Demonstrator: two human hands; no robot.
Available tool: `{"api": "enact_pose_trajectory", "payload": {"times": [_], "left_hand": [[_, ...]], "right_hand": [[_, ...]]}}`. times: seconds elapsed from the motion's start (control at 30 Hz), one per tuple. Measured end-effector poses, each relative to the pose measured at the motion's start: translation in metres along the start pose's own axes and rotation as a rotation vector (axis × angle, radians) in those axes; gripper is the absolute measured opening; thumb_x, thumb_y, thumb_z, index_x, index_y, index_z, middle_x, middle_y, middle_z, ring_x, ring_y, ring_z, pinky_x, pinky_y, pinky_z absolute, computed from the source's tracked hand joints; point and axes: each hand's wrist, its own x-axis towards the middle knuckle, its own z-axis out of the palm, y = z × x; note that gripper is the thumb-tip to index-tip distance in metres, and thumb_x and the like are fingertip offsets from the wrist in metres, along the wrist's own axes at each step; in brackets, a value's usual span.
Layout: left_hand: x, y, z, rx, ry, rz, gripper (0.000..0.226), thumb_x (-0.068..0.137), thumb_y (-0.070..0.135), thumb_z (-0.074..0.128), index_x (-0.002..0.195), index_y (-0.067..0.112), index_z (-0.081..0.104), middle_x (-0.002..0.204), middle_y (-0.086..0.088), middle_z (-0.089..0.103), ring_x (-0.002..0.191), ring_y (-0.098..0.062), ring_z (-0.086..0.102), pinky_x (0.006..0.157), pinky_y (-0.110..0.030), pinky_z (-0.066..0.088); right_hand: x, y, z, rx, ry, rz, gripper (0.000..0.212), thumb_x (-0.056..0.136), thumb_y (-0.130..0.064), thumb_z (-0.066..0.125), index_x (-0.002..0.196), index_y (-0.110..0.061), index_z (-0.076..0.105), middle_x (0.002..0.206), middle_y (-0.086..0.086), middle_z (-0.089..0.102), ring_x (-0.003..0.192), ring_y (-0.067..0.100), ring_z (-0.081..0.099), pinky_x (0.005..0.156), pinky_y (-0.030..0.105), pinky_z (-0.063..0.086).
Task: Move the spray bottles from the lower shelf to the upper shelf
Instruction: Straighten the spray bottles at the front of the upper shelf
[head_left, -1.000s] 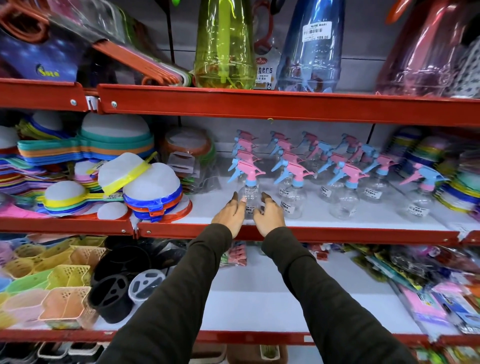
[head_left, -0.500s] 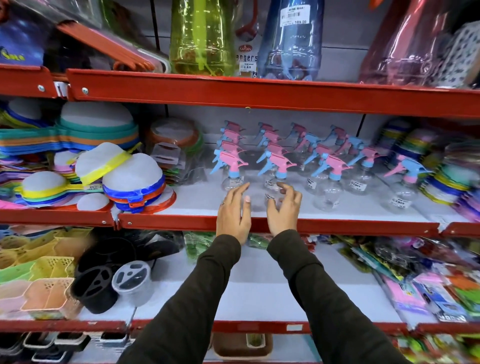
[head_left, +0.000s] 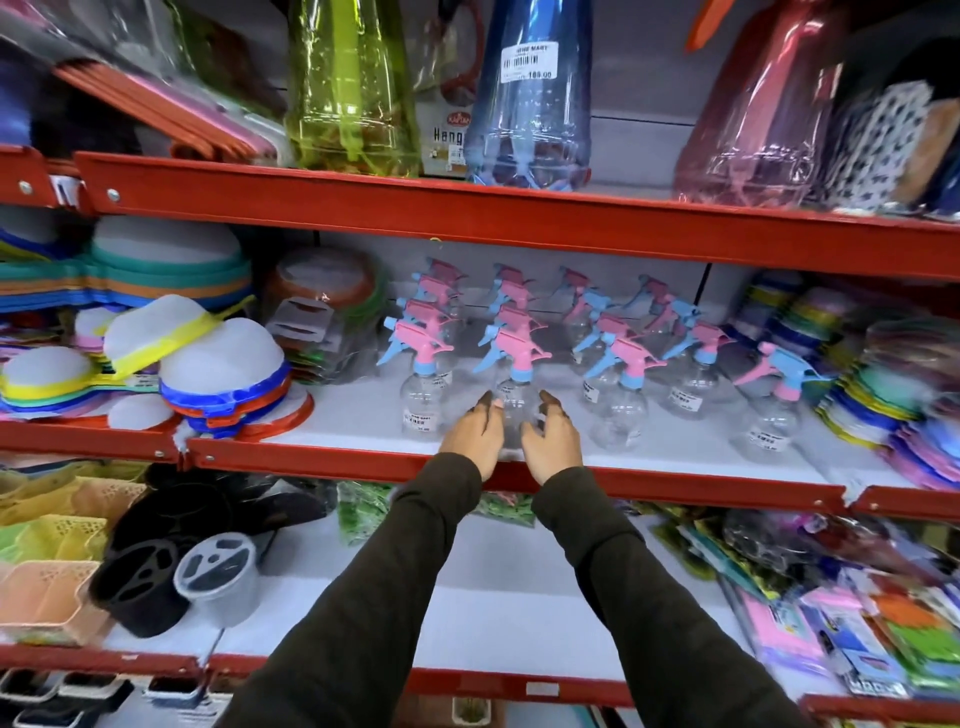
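Several clear spray bottles with pink and blue trigger heads stand in rows on the white middle shelf (head_left: 691, 457). My left hand (head_left: 474, 439) and my right hand (head_left: 554, 441) flank the front spray bottle (head_left: 513, 399) of the second row, fingers curved and apart on either side of its round body. The bottle stands upright on the shelf. Whether the fingertips press on it I cannot tell. Another front bottle (head_left: 422, 400) stands just left of my left hand, and one more (head_left: 619, 410) to the right. The white shelf below (head_left: 493, 597) shows a bare middle.
Stacked coloured strainers (head_left: 223, 379) fill the left of the middle shelf, coloured stacks (head_left: 883, 395) the right. Tall green (head_left: 348, 88), blue (head_left: 530, 104) and pink (head_left: 763, 119) bottles stand on the top shelf above the red beam (head_left: 467, 208). Baskets and cups (head_left: 156, 582) sit lower left, packets (head_left: 831, 597) lower right.
My hands have moved right from the first row's front bottle to the second row's front bottle and closed in around it. The view has tilted and shifted slightly.
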Motion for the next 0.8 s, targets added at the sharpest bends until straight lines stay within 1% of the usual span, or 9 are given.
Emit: {"api": "enact_pose_trajectory", "payload": {"times": [0.17, 0.3, 0.43, 0.5, 0.57, 0.67, 0.73, 0.8], "left_hand": [[-0.004, -0.002, 0.000, 0.011, 0.023, 0.006, 0.050, 0.107, 0.037, 0.025, 0.144, 0.011, 0.045, 0.148, -0.016, 0.049, 0.134, -0.033, 0.046, 0.112, -0.033, 0.031], [-0.006, 0.000, 0.002, 0.015, 0.042, 0.004, 0.048, 0.107, 0.034, 0.026, 0.137, 0.007, 0.052, 0.140, -0.020, 0.056, 0.127, -0.035, 0.051, 0.108, -0.034, 0.035], [-0.008, 0.000, 0.005, 0.010, 0.051, 0.001, 0.048, 0.107, 0.035, 0.026, 0.136, 0.007, 0.052, 0.139, -0.020, 0.057, 0.127, -0.036, 0.052, 0.107, -0.034, 0.036], [-0.008, -0.002, 0.007, 0.033, 0.052, -0.001, 0.051, 0.106, 0.039, 0.024, 0.141, 0.010, 0.048, 0.143, -0.018, 0.054, 0.131, -0.036, 0.049, 0.110, -0.036, 0.035], [-0.008, -0.003, 0.008, 0.051, 0.050, -0.010, 0.054, 0.106, 0.041, 0.023, 0.148, 0.013, 0.041, 0.151, -0.015, 0.046, 0.137, -0.033, 0.044, 0.115, -0.037, 0.032], [-0.008, -0.003, 0.011, 0.053, 0.058, -0.020, 0.055, 0.106, 0.042, 0.023, 0.150, 0.012, 0.038, 0.153, -0.014, 0.043, 0.138, -0.032, 0.043, 0.115, -0.037, 0.031], [-0.009, -0.003, 0.015, 0.042, 0.098, -0.020, 0.057, 0.105, 0.043, 0.023, 0.150, 0.011, 0.036, 0.154, -0.014, 0.042, 0.139, -0.032, 0.042, 0.114, -0.037, 0.031], [-0.012, -0.003, 0.019, 0.029, 0.186, 0.005, 0.056, 0.105, 0.042, 0.025, 0.151, 0.011, 0.035, 0.155, -0.013, 0.040, 0.140, -0.030, 0.040, 0.114, -0.036, 0.030]], "right_hand": [[-0.004, 0.008, 0.000, 0.006, 0.043, -0.044, 0.052, 0.098, -0.015, 0.051, 0.148, -0.017, 0.040, 0.147, 0.012, 0.052, 0.130, 0.031, 0.054, 0.113, 0.041, 0.043], [0.001, 0.009, -0.001, -0.014, 0.039, -0.051, 0.054, 0.097, -0.016, 0.051, 0.150, -0.018, 0.038, 0.147, 0.013, 0.052, 0.130, 0.032, 0.055, 0.113, 0.040, 0.043], [0.002, 0.009, -0.004, -0.023, 0.003, -0.051, 0.057, 0.097, -0.016, 0.052, 0.152, -0.017, 0.036, 0.147, 0.014, 0.052, 0.131, 0.033, 0.054, 0.114, 0.042, 0.042], [0.001, 0.010, -0.005, -0.015, -0.018, -0.047, 0.059, 0.097, -0.017, 0.053, 0.152, -0.018, 0.034, 0.149, 0.013, 0.050, 0.133, 0.033, 0.053, 0.114, 0.043, 0.042], [0.001, 0.010, -0.007, -0.014, -0.033, -0.049, 0.059, 0.097, -0.018, 0.053, 0.153, -0.019, 0.033, 0.150, 0.014, 0.049, 0.133, 0.034, 0.052, 0.114, 0.044, 0.042], [0.000, 0.010, -0.012, -0.017, -0.053, -0.060, 0.059, 0.097, -0.018, 0.053, 0.152, -0.017, 0.033, 0.150, 0.014, 0.049, 0.133, 0.034, 0.052, 0.114, 0.044, 0.042], [-0.003, 0.012, -0.017, -0.014, -0.051, -0.078, 0.056, 0.097, -0.019, 0.053, 0.151, -0.017, 0.036, 0.150, 0.014, 0.048, 0.134, 0.033, 0.052, 0.114, 0.044, 0.042], [-0.007, 0.014, -0.025, -0.010, -0.021, -0.124, 0.052, 0.097, -0.018, 0.053, 0.147, -0.016, 0.041, 0.148, 0.012, 0.048, 0.132, 0.031, 0.053, 0.114, 0.043, 0.042]]}}
